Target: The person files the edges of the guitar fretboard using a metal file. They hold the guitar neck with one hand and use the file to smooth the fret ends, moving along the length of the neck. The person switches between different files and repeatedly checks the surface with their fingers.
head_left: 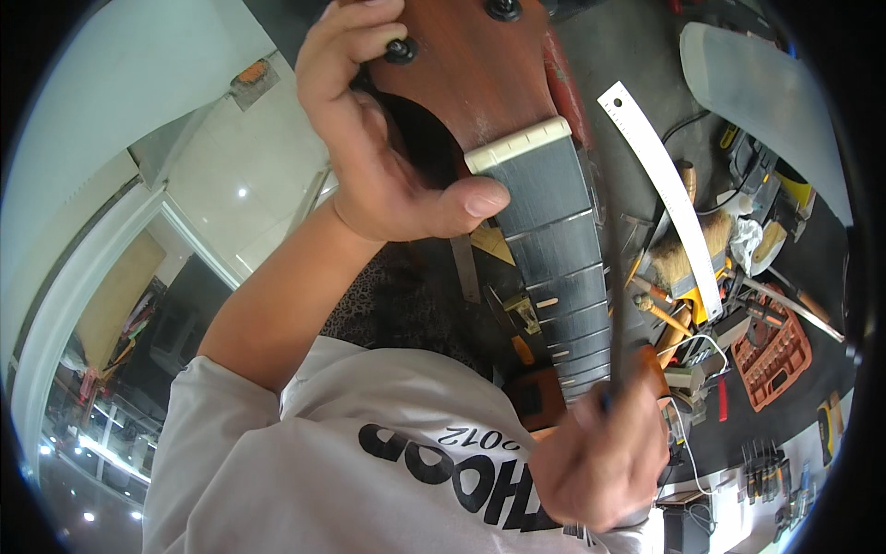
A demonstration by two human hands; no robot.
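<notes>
My left hand (388,166) is closed around a guitar's wooden headstock (466,65) at the top, its thumb resting on the dark fretboard (544,240) just below the pale nut (517,146). Black tuner parts (399,50) sit by my fingers. At lower right my right hand (600,448), blurred, is closed on a long, dark, thin tool (615,314), possibly a file, lying alongside the fretboard's right edge. An orange-brown piece (652,367), perhaps its handle, shows behind my fingers. A white steel ruler (664,203) lies to the right of the neck.
The dark workbench (618,51) holds a brush (678,258), a small hammer (657,309), an orange tool case (771,360), cables and several hand tools. A translucent plastic panel (757,92) stands at upper right. A white-framed opening (166,222) is at left.
</notes>
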